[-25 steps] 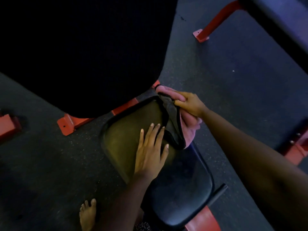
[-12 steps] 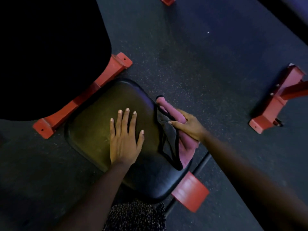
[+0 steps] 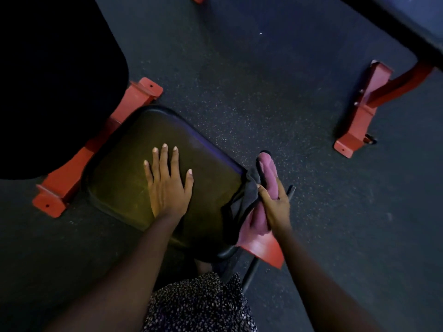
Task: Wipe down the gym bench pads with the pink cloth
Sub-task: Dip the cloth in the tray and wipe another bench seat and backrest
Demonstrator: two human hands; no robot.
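Head camera looks down on the dark seat pad [image 3: 124, 178] of a gym bench. The left hand [image 3: 165, 188] lies flat on top of the pad. Its fingers are straight and spread, and it holds nothing. The right hand [image 3: 273, 204] is at the right edge of the pad and grips the pink cloth [image 3: 269, 168]. The thumb sits on the grey side of the cloth, and the other fingers go round the pink part. The cloth is bunched up long. It hangs against the side of the pad, not on top.

The step now looks like wiping the side edge of the seat. To do it well, the right hand should press the cloth flat on the edge and slide it all the way along, round the corners too. A bunched cloth only touches a little bit, so opening it wider would clean more. The left hand helps by pushing down, so the pad should not wobble. But it covers a patch of the top, so it must lift off when the cloth comes there.

The big back pad [image 3: 48, 80] is up at the left, over the red frame [image 3: 141, 92]. It is too dark to tell if it is clean. I think it needs a wipe as well.
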